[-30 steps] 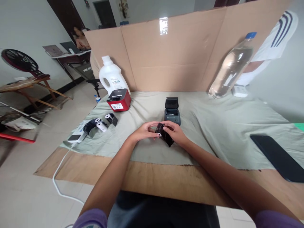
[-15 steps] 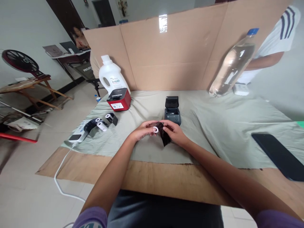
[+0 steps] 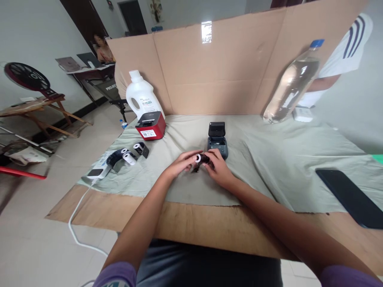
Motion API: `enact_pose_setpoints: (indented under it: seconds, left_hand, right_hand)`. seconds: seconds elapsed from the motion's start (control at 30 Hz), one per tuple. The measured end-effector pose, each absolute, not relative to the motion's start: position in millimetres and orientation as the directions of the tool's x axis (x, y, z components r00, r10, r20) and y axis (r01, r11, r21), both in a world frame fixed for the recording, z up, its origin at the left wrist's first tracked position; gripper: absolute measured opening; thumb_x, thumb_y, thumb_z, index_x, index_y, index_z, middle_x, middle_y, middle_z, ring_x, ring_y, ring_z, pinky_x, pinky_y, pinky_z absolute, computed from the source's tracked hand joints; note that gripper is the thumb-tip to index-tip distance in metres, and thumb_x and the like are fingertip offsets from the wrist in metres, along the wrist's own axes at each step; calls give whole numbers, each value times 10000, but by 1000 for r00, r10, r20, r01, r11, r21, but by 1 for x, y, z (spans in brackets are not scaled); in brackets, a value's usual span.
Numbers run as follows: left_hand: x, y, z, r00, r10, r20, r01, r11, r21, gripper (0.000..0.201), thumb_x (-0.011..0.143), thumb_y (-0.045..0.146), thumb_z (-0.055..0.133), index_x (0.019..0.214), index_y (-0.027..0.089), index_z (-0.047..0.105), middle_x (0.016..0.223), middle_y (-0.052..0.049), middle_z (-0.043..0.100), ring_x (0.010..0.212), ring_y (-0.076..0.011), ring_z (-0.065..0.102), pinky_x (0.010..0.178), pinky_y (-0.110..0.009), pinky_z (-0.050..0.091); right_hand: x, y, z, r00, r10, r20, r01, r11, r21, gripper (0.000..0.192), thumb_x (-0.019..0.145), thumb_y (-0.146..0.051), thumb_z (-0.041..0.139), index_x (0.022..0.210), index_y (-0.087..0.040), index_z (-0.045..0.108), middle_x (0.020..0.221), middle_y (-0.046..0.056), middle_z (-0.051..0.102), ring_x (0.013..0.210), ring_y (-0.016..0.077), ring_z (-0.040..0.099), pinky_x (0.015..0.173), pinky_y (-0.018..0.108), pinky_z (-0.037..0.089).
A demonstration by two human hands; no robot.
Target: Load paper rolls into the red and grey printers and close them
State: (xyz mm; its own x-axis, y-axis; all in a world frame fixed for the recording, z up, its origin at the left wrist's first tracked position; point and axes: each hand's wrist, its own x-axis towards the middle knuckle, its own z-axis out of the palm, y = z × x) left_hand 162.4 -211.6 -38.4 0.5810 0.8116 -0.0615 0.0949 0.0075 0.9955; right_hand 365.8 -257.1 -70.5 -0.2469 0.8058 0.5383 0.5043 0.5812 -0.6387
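Both my hands meet over the grey cloth [image 3: 269,151] at the table's middle. My left hand [image 3: 179,164] and my right hand [image 3: 218,169] together grip a small paper roll in a black wrapper [image 3: 201,159]; its white end faces left. Just beyond my fingers stands a small dark grey printer [image 3: 217,140] with its lid raised.
A red printer [image 3: 150,125] and a white jug [image 3: 140,95] stand at the back left. Several wrapped rolls [image 3: 128,155] and a white device with cable [image 3: 96,173] lie left. A water bottle [image 3: 290,85] leans back right, a black phone [image 3: 350,197] lies right. Cardboard walls the back; a person in white stands beyond.
The wrapper hung loose below my right hand before; now it is gathered around the roll between both hands, which have moved slightly toward the grey printer.
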Motion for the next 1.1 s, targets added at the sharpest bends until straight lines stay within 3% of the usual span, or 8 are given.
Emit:
enact_pose_setpoints:
  seconds: [0.1,0.2,0.37,0.57,0.73,0.93,1.03,1.1]
  left_hand:
    - [166,-214,-34,520,831,196,154,-317,936,661,766,468,750,1350,203,593,1126,-86,619,764,-121,537,632,-219,418]
    - [168,-216,-32,522,794,312,254,-494,832,518,803,410,726,1280,224,644,987,-46,590,720,-116,498,649,-227,414]
    - [166,-215,-33,482,834,269,312,-450,837,462,803,436,721,1193,203,641,722,28,508,654,-122,469,626,-226,387]
    - [162,-213,-33,510,814,277,410,-513,754,416,774,492,742,1058,195,672,699,35,514,635,-113,466,608,-216,378]
    - [163,-214,-34,557,750,357,385,-614,690,528,849,421,689,1340,256,588,888,1,606,675,-108,487,677,-222,436]
    - [165,-211,-41,541,750,380,331,-605,724,491,866,430,679,1316,242,619,938,-17,633,700,-113,524,677,-225,464]
    - [166,-211,-45,527,756,388,379,-617,690,546,894,447,635,1399,260,545,969,-20,618,732,-124,551,683,-232,475]
    - [168,-213,-45,526,753,395,451,-640,622,579,932,445,567,1470,264,457,1104,-52,604,810,-142,592,729,-253,493]
  right_hand:
    - [365,-255,-73,-249,815,523,499,571,-652,342,928,-223,497,1268,-203,525,1159,132,544,1034,261,565,912,433,503]
    - [366,-252,-75,-251,818,518,468,571,-674,398,937,-224,470,1333,-190,492,1139,140,583,1021,264,582,918,445,496]
    - [367,-255,-75,-205,850,485,379,526,-762,517,965,-304,446,1464,-187,383,1238,158,593,1031,260,602,925,442,485]
    - [369,-258,-71,-148,919,365,311,394,-865,446,999,-399,380,1377,-183,478,859,50,641,674,170,563,691,325,478]
    - [367,-256,-69,-151,938,312,230,340,-912,429,1006,-475,350,1171,-152,579,704,4,606,539,122,476,558,268,403]
    - [366,-254,-70,-179,948,261,139,287,-948,503,997,-480,356,1334,-137,506,725,4,610,555,120,489,552,266,415]
    - [366,-254,-70,-189,946,265,150,295,-944,511,963,-454,452,1369,-145,471,764,8,624,578,117,496,556,260,421]
    - [365,-254,-70,-182,947,265,146,293,-945,451,937,-443,509,1282,-152,521,781,11,631,579,112,500,551,255,419]
